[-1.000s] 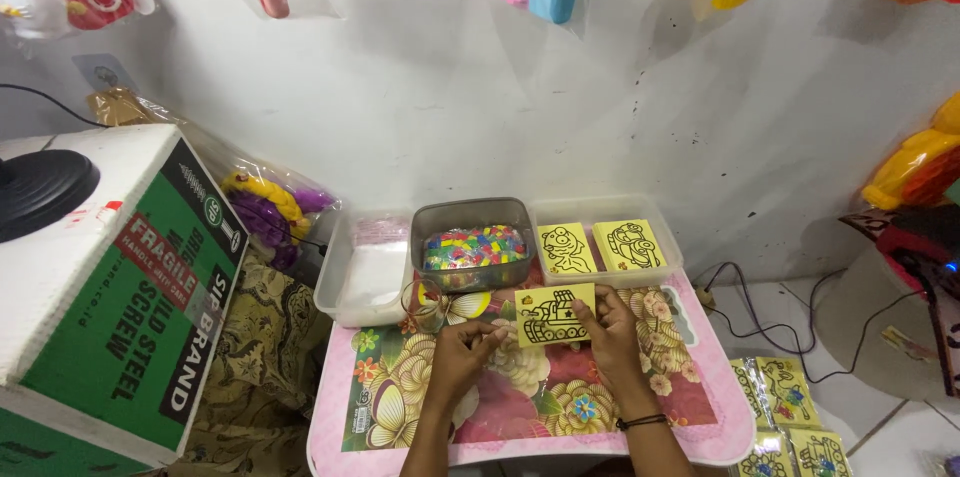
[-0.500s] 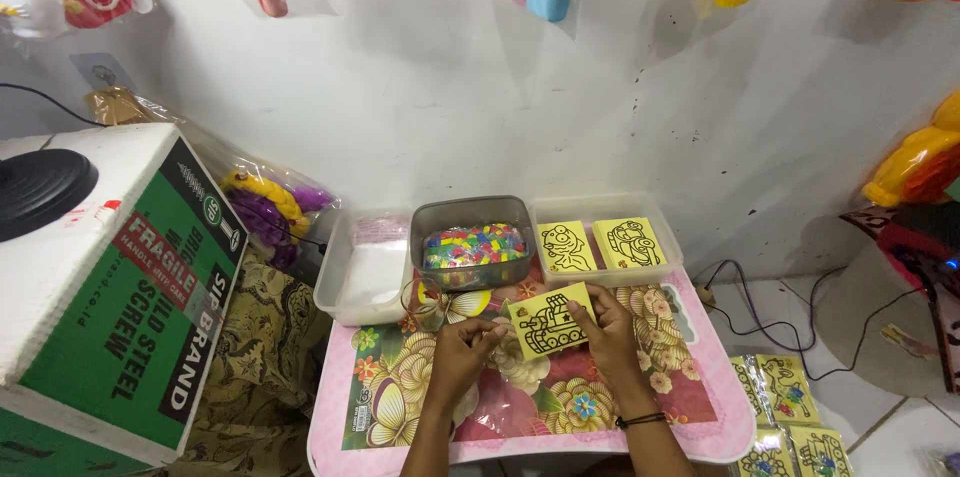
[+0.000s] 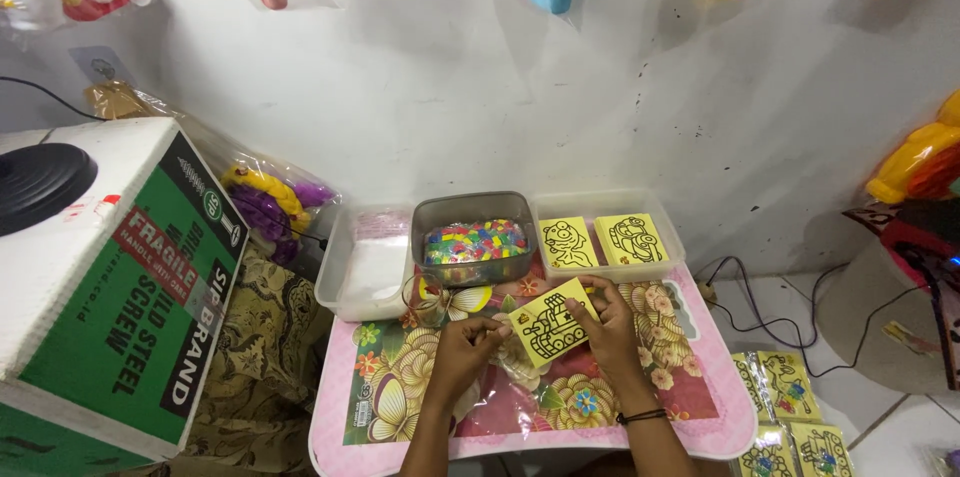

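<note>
Here we pinch the yellow picture card (image 3: pixel 553 326), light and bendy, by its edges: left hand (image 3: pixel 462 350) and right hand (image 3: pixel 606 322) both clamped on it.

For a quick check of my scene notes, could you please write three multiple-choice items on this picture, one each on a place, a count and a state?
1. Where is the grey tub of coloured pieces?
A. Between two clear trays
B. On the floor
C. On the green box

2. How many yellow cards lie in the right clear tray?
A. None
B. Two
C. Five

3. How is the yellow card above the pink table held?
A. Lying untouched
B. By one hand only
C. By both hands, tilted

Key: 1 A, trays flank it. 2 B, two lie side by side. 3 C, the left hand and the right hand each have a grip on an edge.
</note>
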